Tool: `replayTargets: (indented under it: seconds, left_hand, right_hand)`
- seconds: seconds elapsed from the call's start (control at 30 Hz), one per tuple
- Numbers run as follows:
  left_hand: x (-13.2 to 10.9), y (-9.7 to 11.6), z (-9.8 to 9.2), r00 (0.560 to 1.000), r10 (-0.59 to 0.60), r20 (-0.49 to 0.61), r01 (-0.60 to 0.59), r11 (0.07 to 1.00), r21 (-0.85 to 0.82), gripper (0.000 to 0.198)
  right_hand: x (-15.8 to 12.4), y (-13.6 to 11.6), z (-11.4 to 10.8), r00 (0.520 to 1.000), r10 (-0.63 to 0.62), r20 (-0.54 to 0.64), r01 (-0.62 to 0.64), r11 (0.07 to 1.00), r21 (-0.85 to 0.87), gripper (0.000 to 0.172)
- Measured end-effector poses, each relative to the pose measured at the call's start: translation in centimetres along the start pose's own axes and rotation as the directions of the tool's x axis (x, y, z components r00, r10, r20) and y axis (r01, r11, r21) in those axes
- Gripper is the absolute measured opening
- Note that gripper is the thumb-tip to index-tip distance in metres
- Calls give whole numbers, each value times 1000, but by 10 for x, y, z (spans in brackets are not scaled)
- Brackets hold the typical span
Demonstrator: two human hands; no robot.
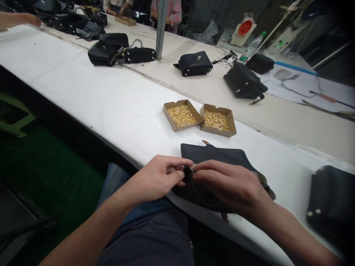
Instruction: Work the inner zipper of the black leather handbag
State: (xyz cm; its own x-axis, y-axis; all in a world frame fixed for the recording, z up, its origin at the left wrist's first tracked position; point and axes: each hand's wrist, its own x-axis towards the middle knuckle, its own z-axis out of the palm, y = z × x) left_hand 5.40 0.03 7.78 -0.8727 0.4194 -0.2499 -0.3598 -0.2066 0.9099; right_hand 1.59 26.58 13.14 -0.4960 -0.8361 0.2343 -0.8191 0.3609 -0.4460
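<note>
A black handbag (pixel 222 153) lies on its side at the table's near edge, its flap spread away from me and a gold clasp (pixel 206 142) at the flap's tip. My left hand (pixel 159 177) pinches a small dark strap end (pixel 188 172) on the bag between thumb and fingers. From the other side, the fingertips of my right hand (pixel 233 181) close on the same strap end. Whether a small metal part sits between the fingers cannot be made out. Beyond the bag, two cardboard trays (pixel 175 127) (pixel 213 130) hold many small gold-coloured metal pieces.
Another black bag (pixel 331 199) lies at the right edge. Several finished-looking bags (pixel 196 63) stand across the table, with a heap (pixel 69 22) at the far left. A metal post (pixel 161 29) rises there. A bottle (pixel 252 46) stands far right. Other people work opposite; someone's hand (pixel 29 19) reaches in left.
</note>
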Motion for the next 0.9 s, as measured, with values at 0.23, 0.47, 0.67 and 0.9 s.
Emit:
replayTargets:
  seconds: [0.23, 0.47, 0.67, 0.9]
  left_hand:
    - [-11, 19, 24, 985, 153, -85, -111, 921, 374, 50]
    - [-3, 14, 29, 972, 209, -111, -132, 868, 478, 33]
    - [7, 20, 16, 996, 83, -25, -69, 935, 348, 40]
    - [14, 17, 9, 999, 9, -45, 4, 960, 279, 47]
  right_hand:
    - [5, -3, 2, 995, 50, -81, -47, 998, 31, 20]
    - [4, 2, 2, 993, 88, -73, -86, 996, 36, 20]
    - [7, 7, 0, 993, 95, -68, -91, 994, 55, 19]
    - [7, 10, -1, 992, 97, -79, -91, 993, 71, 16]
